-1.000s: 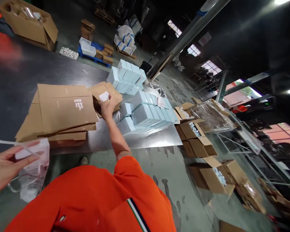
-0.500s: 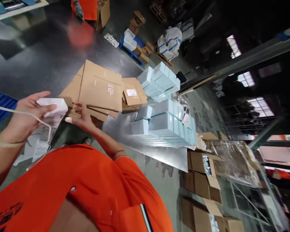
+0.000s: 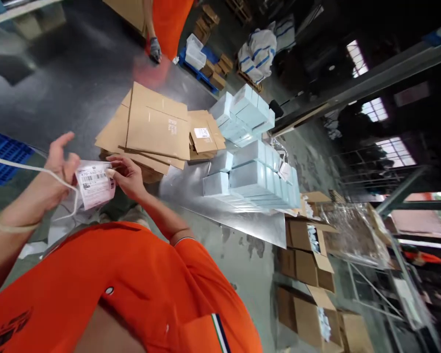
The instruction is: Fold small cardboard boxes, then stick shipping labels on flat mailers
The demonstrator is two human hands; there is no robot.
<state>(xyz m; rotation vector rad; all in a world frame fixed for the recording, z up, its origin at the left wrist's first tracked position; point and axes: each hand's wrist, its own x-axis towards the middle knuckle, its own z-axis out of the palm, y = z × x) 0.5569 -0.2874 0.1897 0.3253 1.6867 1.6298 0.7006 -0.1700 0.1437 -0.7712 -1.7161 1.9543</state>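
Observation:
My left hand and my right hand both pinch a white shipping label with a barcode, left hand at its left edge, right hand at its right edge. A white strip of backing paper trails off to the left from my left hand. Just beyond the label lies a stack of flattened cardboard cartons on the metal table. A smaller folded carton with a white label lies on that stack's right side.
Several pale blue boxes are stacked on the table's right part. Open cartons stand on the floor to the right. A person in orange stands across the table. A blue crate sits at the left.
My right hand has come back from the small carton on the stack to the label at my left hand. The white roll has turned so that a printed label faces me.

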